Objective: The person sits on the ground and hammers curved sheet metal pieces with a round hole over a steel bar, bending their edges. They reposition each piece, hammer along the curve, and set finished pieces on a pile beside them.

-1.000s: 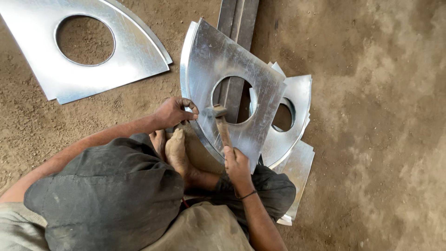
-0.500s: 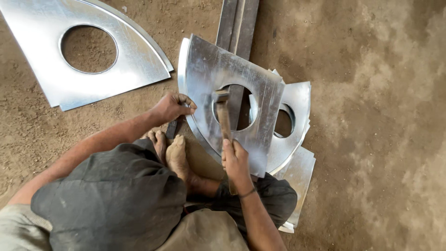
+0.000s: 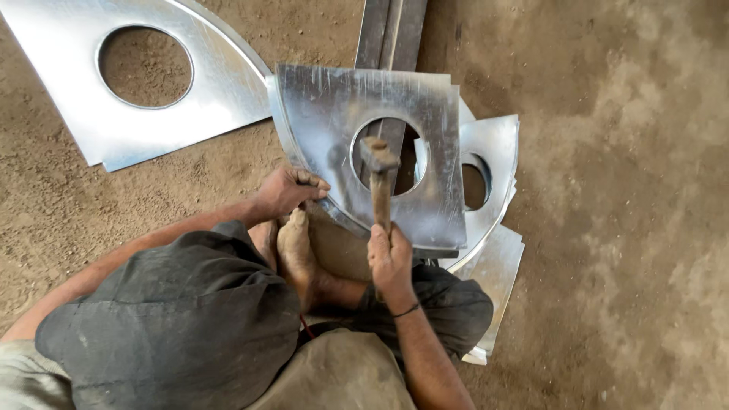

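Since a moment ago, our metal sheet (image 3: 395,114) has turned squarer; left hand (image 3: 288,190) pinches its edge steady, right hand (image 3: 389,260) clenches hammer (image 3: 378,178) above it.

Silvery-grey sheet metal plate (image 3: 425,190) — streaked with pale scratches; the second plate (image 3: 220,83), upper left of the frame, matches. Brown wooden hammer (image 3: 380,186), dark head. Dusty brown earth floor (image 3: 607,228) — mottled.

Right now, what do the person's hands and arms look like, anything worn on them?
Both arms are bare, with no sleeves or gloves. The right hand has a thin dark band around its wrist. The left hand wears nothing visible. Both hands look dusty.
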A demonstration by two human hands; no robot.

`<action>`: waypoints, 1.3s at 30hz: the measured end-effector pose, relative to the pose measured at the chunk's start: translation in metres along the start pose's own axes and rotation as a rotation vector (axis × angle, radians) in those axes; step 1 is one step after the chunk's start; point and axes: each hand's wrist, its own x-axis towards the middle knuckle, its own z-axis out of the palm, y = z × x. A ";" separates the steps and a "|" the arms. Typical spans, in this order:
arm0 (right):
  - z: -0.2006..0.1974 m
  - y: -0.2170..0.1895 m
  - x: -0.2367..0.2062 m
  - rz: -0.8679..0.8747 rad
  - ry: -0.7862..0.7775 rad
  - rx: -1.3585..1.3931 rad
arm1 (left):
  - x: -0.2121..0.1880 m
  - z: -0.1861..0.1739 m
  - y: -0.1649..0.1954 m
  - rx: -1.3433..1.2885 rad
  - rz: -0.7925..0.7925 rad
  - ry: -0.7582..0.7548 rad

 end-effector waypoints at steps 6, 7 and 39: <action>-0.001 0.015 -0.015 0.076 0.014 -0.311 | -0.003 -0.013 0.000 0.144 -0.051 -0.262; -0.003 0.019 -0.020 0.031 0.019 -0.361 | -0.003 -0.018 0.006 0.203 -0.067 -0.405; -0.008 -0.007 -0.005 0.198 -0.057 -0.069 | -0.007 -0.026 0.046 1.055 -0.031 0.212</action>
